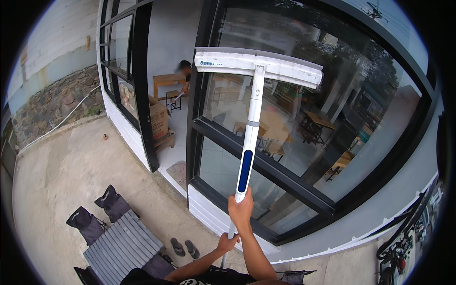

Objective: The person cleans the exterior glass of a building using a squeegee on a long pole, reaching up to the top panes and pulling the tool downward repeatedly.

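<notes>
My right hand is wrapped around the white pole of a window squeegee, just below its dark blue grip inset. Lower on the same pole, near my body, my left hand is closed too. The wide white squeegee head is raised in front of a large glass pane in a black frame. A thin blade edge runs along its top, and the head bears printed writing. Whether the blade touches the glass I cannot tell.
Left of the pane is a doorway with a cardboard box and a person inside. A slatted folding table with dark camping chairs stands at lower left. Slippers lie near the wall. Motorcycles are at far right.
</notes>
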Available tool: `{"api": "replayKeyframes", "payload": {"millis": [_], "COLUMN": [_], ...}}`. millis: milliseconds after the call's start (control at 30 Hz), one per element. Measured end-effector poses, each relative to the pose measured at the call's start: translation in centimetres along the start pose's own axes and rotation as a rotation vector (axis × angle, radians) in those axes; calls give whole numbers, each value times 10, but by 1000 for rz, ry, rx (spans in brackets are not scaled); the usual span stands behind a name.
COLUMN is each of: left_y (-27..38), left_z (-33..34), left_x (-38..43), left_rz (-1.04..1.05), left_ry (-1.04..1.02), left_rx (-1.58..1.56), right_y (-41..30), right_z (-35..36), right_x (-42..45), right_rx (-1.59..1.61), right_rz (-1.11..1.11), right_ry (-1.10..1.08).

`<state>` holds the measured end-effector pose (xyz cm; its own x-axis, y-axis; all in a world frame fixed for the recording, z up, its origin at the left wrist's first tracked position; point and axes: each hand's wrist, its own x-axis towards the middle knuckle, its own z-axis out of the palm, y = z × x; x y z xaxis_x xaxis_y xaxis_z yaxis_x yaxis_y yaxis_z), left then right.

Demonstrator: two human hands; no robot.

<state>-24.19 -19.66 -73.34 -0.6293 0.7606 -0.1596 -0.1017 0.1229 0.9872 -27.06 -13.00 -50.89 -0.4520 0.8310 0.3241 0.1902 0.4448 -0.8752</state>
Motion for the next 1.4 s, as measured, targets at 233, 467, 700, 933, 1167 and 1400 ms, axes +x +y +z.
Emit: {"api": "replayKeyframes", "payload": {"millis": [233, 467, 700, 933, 1167, 1400], "left_y": [15, 16, 18, 22, 5, -3], "left_z": [-6, -15, -13, -15, -10, -10], "left_x": [-2, 0, -4, 1, 7, 8], "left_rz": [-8, -34, -4, -5, -25, -15], "left_ry": [43, 62, 22, -88, -145, -162], "left_rx": [-65, 66, 120, 127, 116, 148], "right_y": [-8, -9, 14, 16, -2, -10], "right_z": [19, 24, 20, -1, -16, -27], "right_x": [12, 6, 2, -2, 7, -6], "right_rx": [-48, -25, -85, 13, 17, 25], "right_rz": [-18, 12, -249, -45, -106, 82], "right_ry": [37, 70, 354, 190, 273, 247]}}
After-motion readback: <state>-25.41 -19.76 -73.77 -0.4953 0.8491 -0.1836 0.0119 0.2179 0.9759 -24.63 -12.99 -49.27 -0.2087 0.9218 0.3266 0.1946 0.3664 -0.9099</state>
